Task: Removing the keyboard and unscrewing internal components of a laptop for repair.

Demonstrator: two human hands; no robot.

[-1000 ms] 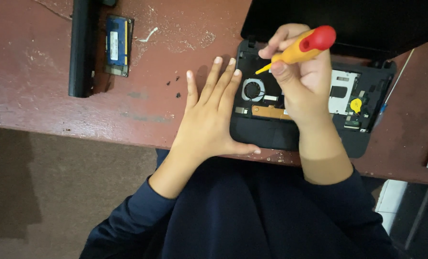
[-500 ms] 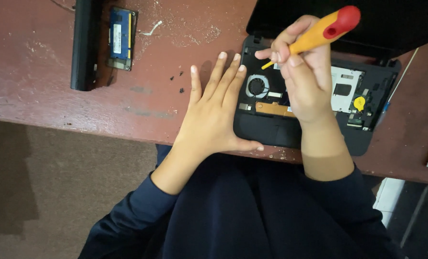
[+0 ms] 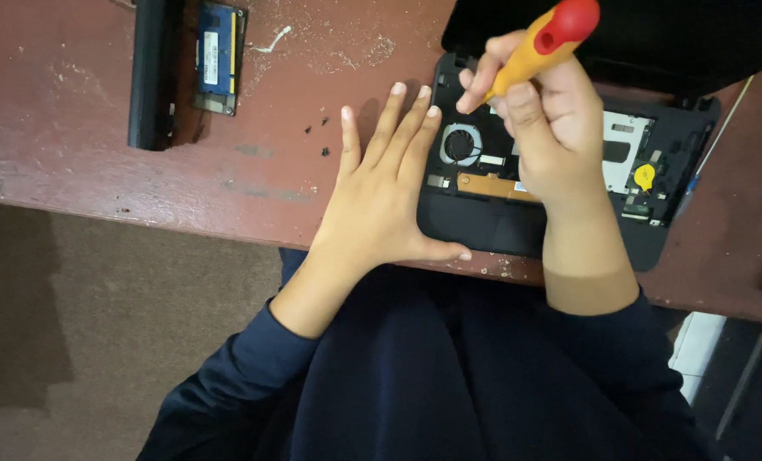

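An opened black laptop base lies on the reddish table, its fan and circuit board showing. My left hand rests flat with fingers spread, on the table and over the base's left edge, thumb along the front edge. A screwdriver with a yellow handle and red cap is gripped in my right hand, held above the middle of the base, the tip hidden behind my fingers.
A long black battery pack and a blue memory module lie at the table's far left. A few small dark screws sit left of my left hand. The laptop's black lid stands behind the base. Brown floor lies below the table's edge.
My right hand has tilted the screwdriver, its red cap swinging up and to the right. My left hand has stayed flat in the same place.
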